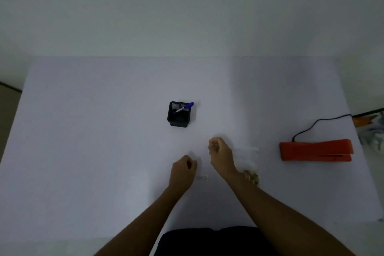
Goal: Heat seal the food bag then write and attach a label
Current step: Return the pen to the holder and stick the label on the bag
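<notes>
A clear food bag (250,159) with pale nuts at its near end lies on the white table (104,151), partly under my right forearm. My left hand (182,170) is closed, pinching a faint white label sheet (197,162) that rests on the table. My right hand (219,153) hovers just right of it, fingers pinched together on what looks like a small white label at the fingertips. The orange heat sealer (315,150) lies at the right, closed. A blue marker (184,107) leans in a black mesh pen holder (179,114) beyond my hands.
The sealer's black cord (318,121) runs back to the table's right edge, where cluttered items (372,129) sit beyond the table. A small white slip (202,177) lies near my left hand. A white wall stands behind the table's far edge.
</notes>
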Tool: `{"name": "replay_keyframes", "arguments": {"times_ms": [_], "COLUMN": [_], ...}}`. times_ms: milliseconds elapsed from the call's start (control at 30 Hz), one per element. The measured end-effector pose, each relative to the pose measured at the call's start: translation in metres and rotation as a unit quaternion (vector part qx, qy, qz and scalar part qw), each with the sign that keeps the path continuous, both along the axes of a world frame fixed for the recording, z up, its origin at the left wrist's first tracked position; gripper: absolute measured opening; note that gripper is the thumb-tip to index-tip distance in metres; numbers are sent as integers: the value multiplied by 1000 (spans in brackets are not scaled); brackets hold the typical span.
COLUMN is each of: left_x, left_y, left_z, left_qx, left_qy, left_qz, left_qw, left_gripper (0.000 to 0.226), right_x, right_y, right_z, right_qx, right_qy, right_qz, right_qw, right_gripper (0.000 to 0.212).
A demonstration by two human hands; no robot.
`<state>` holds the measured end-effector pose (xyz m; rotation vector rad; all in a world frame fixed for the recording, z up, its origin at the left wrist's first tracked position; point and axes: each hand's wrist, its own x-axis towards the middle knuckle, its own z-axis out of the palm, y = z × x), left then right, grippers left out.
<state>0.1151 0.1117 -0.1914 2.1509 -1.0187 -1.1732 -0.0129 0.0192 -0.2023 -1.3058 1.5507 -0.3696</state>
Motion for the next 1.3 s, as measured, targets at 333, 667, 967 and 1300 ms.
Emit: {"name": "replay_keyframes", "arguments": {"times_ms": [333, 667, 967, 1300], "left_x": [-54, -54, -56, -48], "left_y": [28, 27, 34, 32], "left_z": [-31, -33, -35, 1], "left_qx": [56, 38, 32, -28], "left_qy": [-82, -111, -75, -43], "left_qz": [-105, -99, -59, 115], "left_qw": [990, 988, 995, 992], "left_gripper": [29, 16, 18, 17], "right_x": [-69, -71, -65, -58], "right_y": [84, 86, 87, 81], "right_z": [-20, -15, -20, -4], "right_qx": [60, 82, 72, 98], "right_qy": [-6, -26, -29, -49], "right_qz": [43, 86, 182, 159], "right_qw": [997, 993, 980, 981], "right_gripper": [28, 30, 39, 31]}}
